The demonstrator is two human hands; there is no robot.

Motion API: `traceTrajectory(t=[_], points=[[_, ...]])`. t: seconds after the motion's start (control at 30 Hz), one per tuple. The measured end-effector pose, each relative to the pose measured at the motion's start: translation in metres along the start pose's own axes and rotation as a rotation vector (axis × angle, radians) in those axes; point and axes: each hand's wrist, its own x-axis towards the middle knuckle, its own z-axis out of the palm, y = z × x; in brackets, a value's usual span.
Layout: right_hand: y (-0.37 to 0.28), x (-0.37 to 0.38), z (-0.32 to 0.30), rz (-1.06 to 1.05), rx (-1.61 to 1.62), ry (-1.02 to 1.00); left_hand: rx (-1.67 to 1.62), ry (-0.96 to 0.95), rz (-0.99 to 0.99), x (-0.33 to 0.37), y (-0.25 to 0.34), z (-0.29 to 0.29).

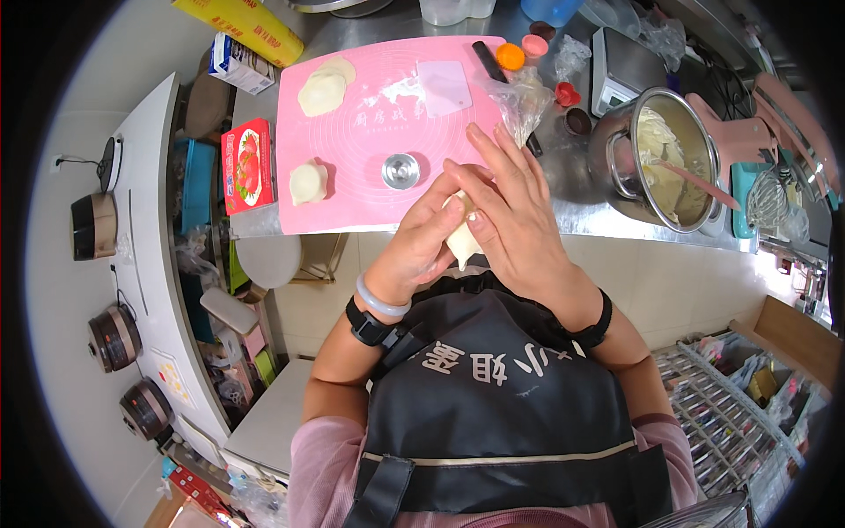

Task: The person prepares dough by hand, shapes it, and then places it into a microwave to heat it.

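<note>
Just off the near edge of the pink mat [304, 106], I hold a pale, soft piece of dough [462, 243] in front of my apron. My left hand [412, 239] is closed round its left side, thumb on top. From the right, my right hand [518, 211] presses on it with the fingers long and together; its thumb also touches the dough. Much of the piece is hidden by both hands. On the mat lie flat round dough wrappers [322, 94], a rounded dough parcel [308, 183], a small metal cup [400, 172] and a whitish scraper [445, 89].
A plastic piping bag [525, 99] and a black stick [486, 60] lie at the mat's right. Beyond stand a metal pot [622, 158] with creamy filling and a spatula, a scale [616, 66] and a pink mixer [735, 132]. A red box [250, 165] lies at left.
</note>
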Motion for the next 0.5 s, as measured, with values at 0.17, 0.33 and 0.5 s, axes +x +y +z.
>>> traceTrajectory(t=[0.17, 0.33, 0.5], points=[[0.010, -0.016, -0.013, 0.067, 0.545, 0.167, -0.098, -0.115, -0.037, 0.003, 0.001, -0.008], [0.025, -0.035, -0.017, -0.223, 0.099, 0.130, -0.232, -0.040, -0.045, 0.005, -0.001, -0.011], [0.020, -0.030, -0.010, -0.256, 0.076, 0.272, -0.232, -0.010, -0.096, 0.007, -0.002, -0.009]])
